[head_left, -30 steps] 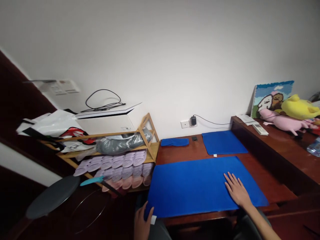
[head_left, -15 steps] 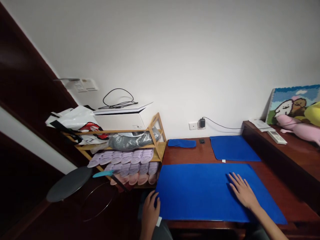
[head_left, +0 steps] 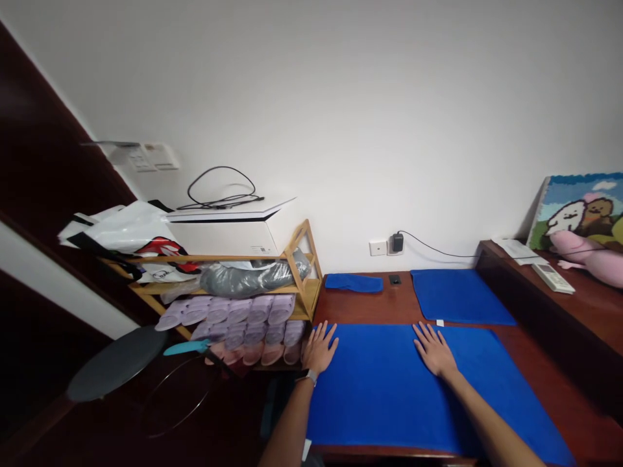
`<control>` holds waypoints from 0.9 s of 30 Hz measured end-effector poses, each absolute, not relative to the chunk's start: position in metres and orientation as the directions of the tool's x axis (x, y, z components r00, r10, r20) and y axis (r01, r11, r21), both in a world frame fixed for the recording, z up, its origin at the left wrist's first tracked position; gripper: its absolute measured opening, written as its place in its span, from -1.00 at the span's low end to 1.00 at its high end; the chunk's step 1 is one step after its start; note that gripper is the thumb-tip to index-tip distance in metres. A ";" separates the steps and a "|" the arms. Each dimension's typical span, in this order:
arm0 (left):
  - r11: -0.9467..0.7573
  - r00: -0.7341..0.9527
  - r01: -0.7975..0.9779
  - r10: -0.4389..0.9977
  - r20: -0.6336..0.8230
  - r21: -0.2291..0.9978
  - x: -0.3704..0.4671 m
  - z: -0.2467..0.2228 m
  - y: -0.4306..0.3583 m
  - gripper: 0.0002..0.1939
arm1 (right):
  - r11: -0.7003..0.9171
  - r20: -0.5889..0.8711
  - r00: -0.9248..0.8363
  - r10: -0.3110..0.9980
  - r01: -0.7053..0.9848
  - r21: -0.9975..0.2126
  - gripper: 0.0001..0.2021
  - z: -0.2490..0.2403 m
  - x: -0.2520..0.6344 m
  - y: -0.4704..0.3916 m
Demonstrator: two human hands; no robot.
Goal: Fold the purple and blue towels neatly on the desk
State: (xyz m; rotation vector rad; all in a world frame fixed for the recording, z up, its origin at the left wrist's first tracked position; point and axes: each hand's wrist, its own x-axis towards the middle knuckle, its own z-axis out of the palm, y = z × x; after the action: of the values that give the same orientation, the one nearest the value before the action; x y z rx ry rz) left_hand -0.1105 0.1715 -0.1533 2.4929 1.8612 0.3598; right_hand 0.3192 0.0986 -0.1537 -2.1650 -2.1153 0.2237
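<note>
A large blue cloth (head_left: 379,389) lies spread flat on the reddish-brown table (head_left: 350,311). At its back left corner rests my left hand (head_left: 320,348), palm down with fingers apart, holding nothing. My right hand (head_left: 435,350) is also palm down with fingers spread, on the cloth near its back edge, right of the middle. Behind the large cloth are a small folded blue cloth (head_left: 354,283) at the left and a flat blue cloth (head_left: 462,296) with a white tag at the right.
Left of the table stands a wooden rack (head_left: 306,298) with slippers, a white box (head_left: 224,237) and a bag. A round dark stool (head_left: 117,363) is farther left. On the raised ledge at right are a remote (head_left: 553,278), papers, a pink plush (head_left: 591,256) and a picture.
My left hand has moved up from the table's front left onto the cloth's back left corner. My right hand has shifted left and slightly back. The view has shifted a little.
</note>
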 end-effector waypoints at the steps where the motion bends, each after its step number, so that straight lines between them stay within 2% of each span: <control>1: -0.293 0.266 0.945 0.947 0.177 0.146 -0.111 -0.155 0.172 -0.41 | -0.024 -0.028 0.020 0.999 0.984 -0.174 -0.36 -0.154 0.321 0.099; 5: -0.256 0.227 0.946 0.961 0.159 0.197 -0.123 -0.160 0.170 -0.40 | -0.026 -0.043 0.019 0.999 0.985 -0.171 -0.33 -0.153 0.326 0.101; 10: -0.204 0.161 0.934 0.973 0.165 0.294 -0.176 -0.167 0.148 -0.37 | -0.130 -0.059 0.120 0.991 0.972 -0.194 -0.28 -0.155 0.358 0.095; 15: -0.135 0.068 0.945 0.972 0.224 0.299 -0.209 -0.159 0.104 -0.37 | -0.096 0.091 0.127 0.988 0.954 -0.285 -0.26 -0.166 0.409 0.063; 18: -0.203 0.113 0.938 0.945 0.306 0.281 -0.186 -0.148 0.084 -0.40 | -0.037 0.139 0.080 0.987 0.956 -0.291 -0.27 -0.165 0.407 0.043; 22: -0.327 0.254 0.922 0.915 0.312 0.209 -0.152 -0.147 0.067 -0.42 | 0.034 0.073 -0.014 0.997 0.961 -0.275 -0.28 -0.152 0.371 0.029; 27: -0.273 0.214 0.938 0.941 0.261 0.213 -0.176 -0.171 0.054 -0.40 | -0.003 -0.021 -0.003 1.000 0.961 -0.277 -0.29 -0.145 0.355 0.023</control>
State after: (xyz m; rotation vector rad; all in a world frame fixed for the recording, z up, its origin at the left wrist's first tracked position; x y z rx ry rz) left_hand -0.1761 0.0536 -0.1709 2.4410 1.8895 0.5358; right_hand 0.3547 0.0234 -0.1447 -2.0804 -2.0798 0.3158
